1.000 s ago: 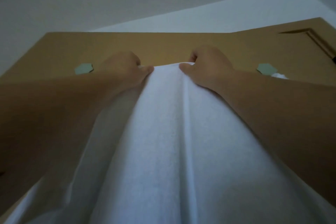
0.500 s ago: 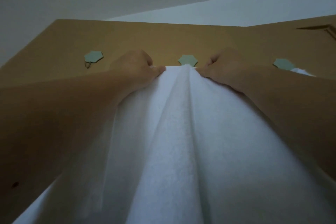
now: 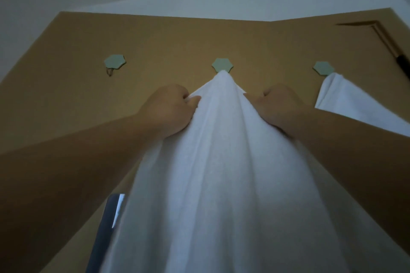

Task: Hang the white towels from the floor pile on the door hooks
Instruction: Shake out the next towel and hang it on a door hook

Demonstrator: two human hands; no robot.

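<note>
Towel placement is the matter in hand: the white terry-cloth towel (image 3: 219, 162) peaks directly beneath the middle pale-green hexagonal hook (image 3: 222, 65) on the tan wooden door (image 3: 166, 37), its top fold touching the hook's lower edge. Whether the cloth is actually caught on the hook cannot be told, as the peak covers the prong. From that peak the towel's long axis runs straight down and toward the camera, spreading in folds.

The left hand (image 3: 172, 111) grips the towel's upper edge below and to the left of the middle hook, fingers curled round the cloth. The right hand (image 3: 275, 106) pinches the opposite edge below and to the right of the hook. Both grips sit at about equal height and equally near the hook, the peak lying above and between them.

Judgement: release calls for both hands to let go evenly, or the cloth may slide off sideways.

Right of the middle hook, a second white towel (image 3: 346, 99) hangs from a like hook (image 3: 323, 68). Left of it, a third hook (image 3: 115, 62) is bare.
</note>
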